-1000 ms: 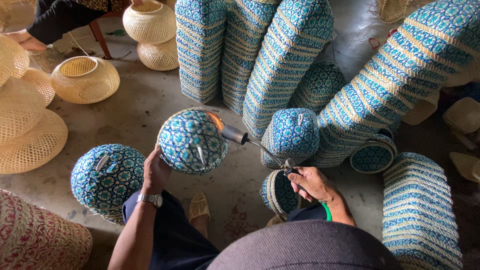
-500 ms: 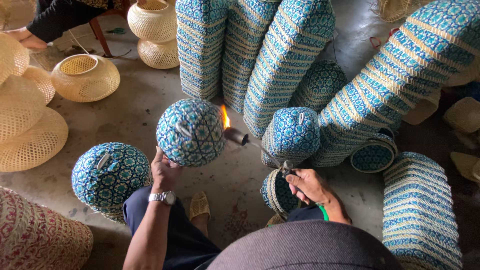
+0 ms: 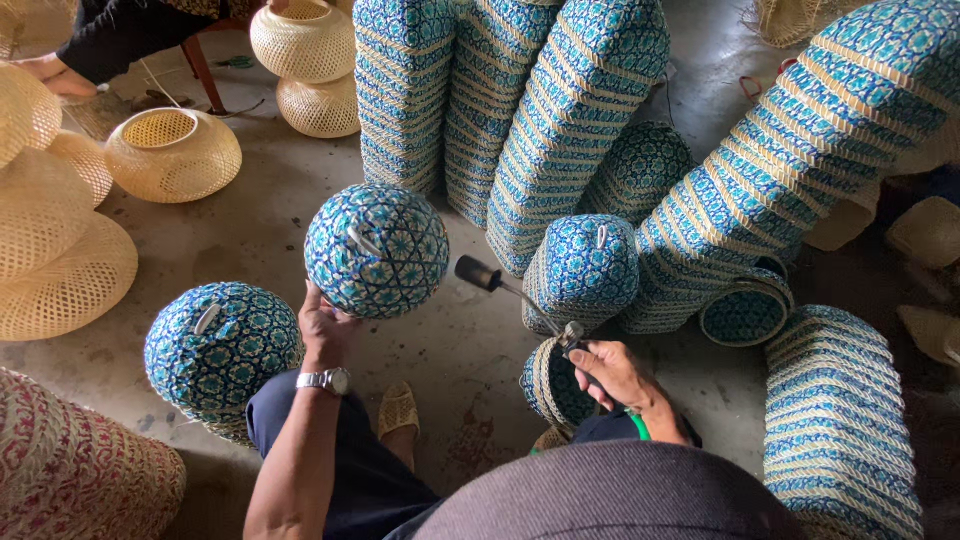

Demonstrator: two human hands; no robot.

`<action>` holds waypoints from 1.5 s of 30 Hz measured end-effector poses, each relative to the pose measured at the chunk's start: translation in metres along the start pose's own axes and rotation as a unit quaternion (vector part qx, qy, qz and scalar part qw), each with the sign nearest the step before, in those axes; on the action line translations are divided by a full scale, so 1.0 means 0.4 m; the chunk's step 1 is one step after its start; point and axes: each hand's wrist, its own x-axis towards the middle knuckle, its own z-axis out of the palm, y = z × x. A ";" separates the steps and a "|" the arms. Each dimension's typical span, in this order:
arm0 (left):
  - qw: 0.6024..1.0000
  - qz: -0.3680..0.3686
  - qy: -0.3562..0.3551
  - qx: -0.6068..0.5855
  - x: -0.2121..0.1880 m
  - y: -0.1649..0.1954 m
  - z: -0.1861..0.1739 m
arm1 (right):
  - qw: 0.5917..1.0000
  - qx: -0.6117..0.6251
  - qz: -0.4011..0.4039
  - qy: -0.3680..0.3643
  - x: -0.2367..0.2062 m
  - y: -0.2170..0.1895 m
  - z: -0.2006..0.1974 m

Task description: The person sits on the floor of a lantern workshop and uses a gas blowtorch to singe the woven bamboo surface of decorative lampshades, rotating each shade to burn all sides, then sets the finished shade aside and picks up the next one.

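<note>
The blue woven ball [image 3: 376,250] was held up by the left hand [image 3: 322,330]; the torch [image 3: 515,295], gripped in the right hand [image 3: 612,372], showed no flame anymore, so singeing seemed paused.

The round basket [image 3: 377,250] and tall stacks [image 3: 575,120] are blue-turquoise star weave, the bowl-shaped baskets [image 3: 172,153] plain straw tan, floor [image 3: 250,230] grey.

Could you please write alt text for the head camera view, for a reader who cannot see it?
A person's left hand holds up a round blue-patterned woven basket while the right hand points a gas torch toward it. Stacks of matching blue baskets and plain bamboo baskets surround them.
</note>
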 end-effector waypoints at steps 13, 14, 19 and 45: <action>0.968 -0.005 -0.100 0.232 0.010 0.155 0.046 | 0.997 0.031 -0.036 -0.062 0.023 -0.039 -0.054; 0.965 0.000 -0.108 0.238 0.021 0.160 0.038 | 0.999 0.022 -0.023 -0.045 0.023 -0.046 -0.054; 0.906 0.032 -0.108 0.408 0.043 0.156 0.032 | 0.999 0.003 -0.010 -0.045 0.037 -0.108 -0.053; 0.810 0.113 -0.053 0.572 -0.025 -0.018 -0.004 | 0.982 -0.187 0.035 -0.009 0.046 -0.232 0.038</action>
